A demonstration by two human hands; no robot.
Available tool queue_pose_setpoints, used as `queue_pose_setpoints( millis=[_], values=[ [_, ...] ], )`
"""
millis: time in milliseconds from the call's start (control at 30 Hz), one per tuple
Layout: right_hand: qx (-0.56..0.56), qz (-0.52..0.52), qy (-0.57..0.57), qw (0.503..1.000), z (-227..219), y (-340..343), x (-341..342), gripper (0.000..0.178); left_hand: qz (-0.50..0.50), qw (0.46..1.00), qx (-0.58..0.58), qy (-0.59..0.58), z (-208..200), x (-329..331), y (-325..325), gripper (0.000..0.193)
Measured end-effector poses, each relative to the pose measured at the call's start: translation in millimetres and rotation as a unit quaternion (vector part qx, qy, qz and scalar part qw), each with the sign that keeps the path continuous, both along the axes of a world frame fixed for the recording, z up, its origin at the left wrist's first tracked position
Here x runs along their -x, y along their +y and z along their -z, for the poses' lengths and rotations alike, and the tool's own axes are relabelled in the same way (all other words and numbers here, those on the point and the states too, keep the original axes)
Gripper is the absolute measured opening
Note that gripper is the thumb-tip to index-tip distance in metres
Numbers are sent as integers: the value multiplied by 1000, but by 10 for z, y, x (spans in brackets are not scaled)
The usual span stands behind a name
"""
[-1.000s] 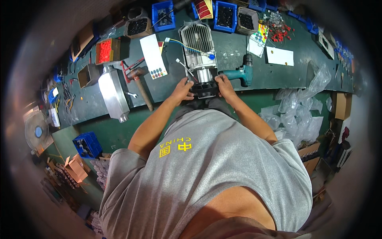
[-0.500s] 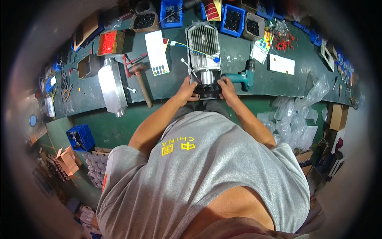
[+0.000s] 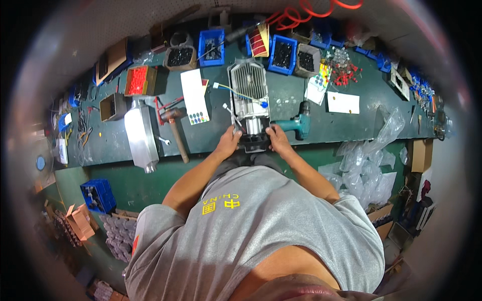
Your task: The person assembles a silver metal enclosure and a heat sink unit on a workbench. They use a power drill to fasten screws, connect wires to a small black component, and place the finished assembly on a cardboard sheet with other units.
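Note:
A long finned metal housing [image 3: 248, 83] lies lengthwise at the bench's front edge, with a silver cylinder [image 3: 254, 124] and a black end piece [image 3: 253, 144] at its near end. My left hand [image 3: 229, 142] grips the near end from the left, thumb on top. On the opposite side my right hand [image 3: 278, 139] holds it too, fingers partly hidden below the edge. Thin wires [image 3: 241, 94] with a white connector and a blue cap cross the housing. Close by my right hand rests a teal power drill [image 3: 301, 124]. To the left lie a hammer [image 3: 176, 135] and a second silver housing [image 3: 141, 133].
Blue bins [image 3: 282, 54] of small parts line the back of the bench [image 3: 211, 135], beside a box of red pieces [image 3: 140, 80]. A red coiled hose [image 3: 301, 15] hangs at the top. Clear plastic bags [image 3: 366, 168] hang at the front right. A blue crate [image 3: 97, 195] stands lower left.
The view has tilted upward, so the bench sits lower in it and the red coiled hose shows. Both hands keep their hold on the near end of the finned housing.

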State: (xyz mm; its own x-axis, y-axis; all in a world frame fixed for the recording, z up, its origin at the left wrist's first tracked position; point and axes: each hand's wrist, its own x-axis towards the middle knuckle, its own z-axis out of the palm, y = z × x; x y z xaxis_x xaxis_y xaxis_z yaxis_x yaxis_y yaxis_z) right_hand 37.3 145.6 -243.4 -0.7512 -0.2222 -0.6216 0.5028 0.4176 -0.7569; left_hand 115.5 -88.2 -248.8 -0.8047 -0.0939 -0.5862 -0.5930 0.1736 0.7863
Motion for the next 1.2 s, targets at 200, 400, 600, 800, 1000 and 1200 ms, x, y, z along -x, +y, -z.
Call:
queue_pose_setpoints(
  millis=[200, 400, 600, 800, 1000, 1200],
  values=[
    [-14, 3, -35, 999, -102, 8, -4, 52, -2, 999, -35, -10, 119, -86, -70, 70],
    [-20, 40, 46, 998, 16, 8, -61, 44, 15, 998, 38, 39, -31, -48, -144, 60],
    [-55, 83, 63, 993, 141, 376, -276, 34, -56, 970, 185, 149, 252, -311, -494, 46],
    [-46, 124, 80, 988, 324, 863, -680, 22, -191, 934, 299, 32, 283, -154, -965, 59],
    [-41, 142, 40, 988, 367, 1139, -898, 17, -125, 897, 407, 115, 248, 312, -1108, 76],
    [-50, 173, 51, 982, 517, 1254, -1065, 12, 9, 928, 371, 30, 319, 464, -1067, 66]
  ],
)
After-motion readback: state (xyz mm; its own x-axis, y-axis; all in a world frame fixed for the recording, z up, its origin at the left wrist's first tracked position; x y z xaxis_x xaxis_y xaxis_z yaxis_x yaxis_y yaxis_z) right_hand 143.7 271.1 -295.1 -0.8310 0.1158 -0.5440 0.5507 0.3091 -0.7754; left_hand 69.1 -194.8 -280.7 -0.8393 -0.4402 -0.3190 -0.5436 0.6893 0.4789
